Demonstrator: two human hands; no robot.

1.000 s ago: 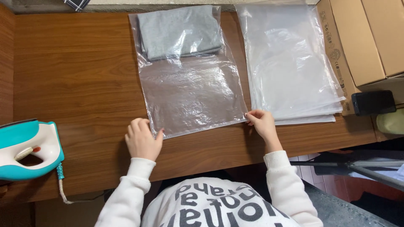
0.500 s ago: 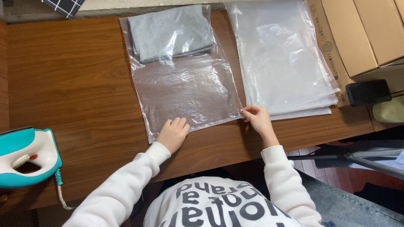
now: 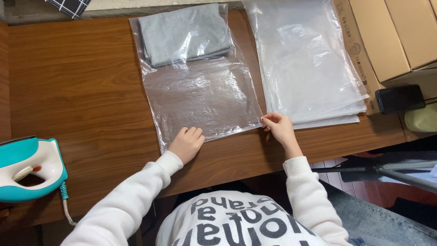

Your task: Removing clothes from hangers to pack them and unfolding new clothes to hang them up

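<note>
While the clear plastic bag (image 3: 200, 95) lies flat mid-table, I see my left hand (image 3: 187, 143) pressing its near edge, fingers loosely curled, gripping nothing. My right hand (image 3: 278, 127) pinches the bag's near right corner between fingertips. Folded grey cloth (image 3: 184, 33) sits inside the bag's far end. Spare bags (image 3: 309, 64) lie just right.

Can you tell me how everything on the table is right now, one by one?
Clear bag: flat, grey cloth inside at far end.
Grey cloth: folded.
Stack of empty bags: flat, piled.
Left hand: pressing bag's near edge.
Right hand: pinching bag's corner.
Iron: lying flat on the table.
Cardboard boxes: closed.
</note>
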